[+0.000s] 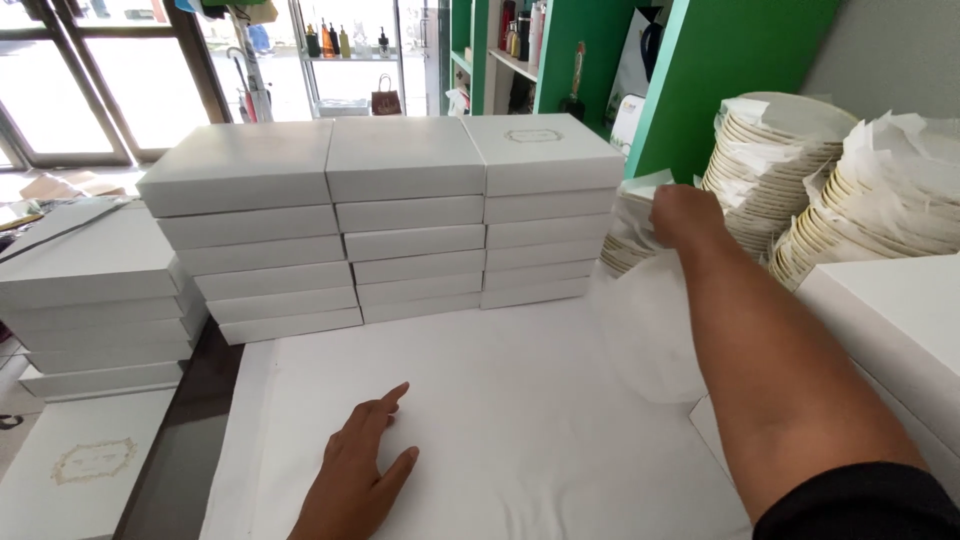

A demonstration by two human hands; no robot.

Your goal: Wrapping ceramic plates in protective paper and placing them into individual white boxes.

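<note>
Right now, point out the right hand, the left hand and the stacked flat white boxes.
right hand (685, 215), head view, back of hand.
left hand (355, 470), head view, back of hand.
stacked flat white boxes (405, 160), head view, middle stack's lid.

Daylight came in through tall glass doors (90, 80) with dark frames at the far left, washing out the floor beyond them. A green shelving unit (700, 70) stood at the back right against a pale grey wall (890, 50). A glass shelf (350, 57) by the window held small bottles.
</note>
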